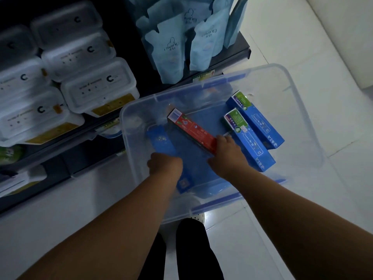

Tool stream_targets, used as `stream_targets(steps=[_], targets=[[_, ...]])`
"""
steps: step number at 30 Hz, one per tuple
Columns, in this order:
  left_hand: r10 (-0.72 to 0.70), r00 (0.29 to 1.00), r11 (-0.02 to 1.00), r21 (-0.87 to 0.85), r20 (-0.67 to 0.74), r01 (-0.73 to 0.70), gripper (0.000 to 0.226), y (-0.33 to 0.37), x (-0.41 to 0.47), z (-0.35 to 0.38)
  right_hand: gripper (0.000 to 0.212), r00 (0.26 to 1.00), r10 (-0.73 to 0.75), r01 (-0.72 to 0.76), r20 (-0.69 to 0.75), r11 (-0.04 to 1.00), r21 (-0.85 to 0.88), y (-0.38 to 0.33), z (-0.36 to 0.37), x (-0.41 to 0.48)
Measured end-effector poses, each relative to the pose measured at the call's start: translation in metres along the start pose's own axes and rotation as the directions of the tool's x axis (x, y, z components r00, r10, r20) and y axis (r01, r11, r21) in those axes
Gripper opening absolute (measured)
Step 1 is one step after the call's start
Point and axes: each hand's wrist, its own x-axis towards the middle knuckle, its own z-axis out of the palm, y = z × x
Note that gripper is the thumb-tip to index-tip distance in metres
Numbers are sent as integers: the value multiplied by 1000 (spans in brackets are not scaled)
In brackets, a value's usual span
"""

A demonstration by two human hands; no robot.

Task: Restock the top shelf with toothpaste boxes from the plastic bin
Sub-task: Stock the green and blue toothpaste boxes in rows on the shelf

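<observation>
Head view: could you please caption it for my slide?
Inside the plastic bin, right hand grips a red toothpaste box, left hand a dark blue box.

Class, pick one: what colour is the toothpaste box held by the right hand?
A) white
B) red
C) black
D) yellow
B: the right hand grips the near end of the red box in the plastic bin; the left hand holds a dark blue box.
</observation>
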Motion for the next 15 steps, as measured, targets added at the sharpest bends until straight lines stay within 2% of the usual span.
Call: stream_targets(steps=[2,4,6,10,15], targets=[[137,986,991,-11,96,-136,33,2,4,7,62,1000,1,0,23,1000,-10,2,2,6],[181,971,983,-68,154,-172,33,2,6,11,62,999,-5,6,34,1000,-30,6,5,11],[138,967,987,-113,214,-116,34,3,8,14,62,1000,-11,12,26,1000,-27,8,6,14],[86,930,941,-337,356,42,34,9,-1,21,33,999,-8,10,45,999,-39,9,5,19],[126,913,913,-406,387,46,31,9,-14,11,36,986,18,-28,165,998,58,9,-8,11]])
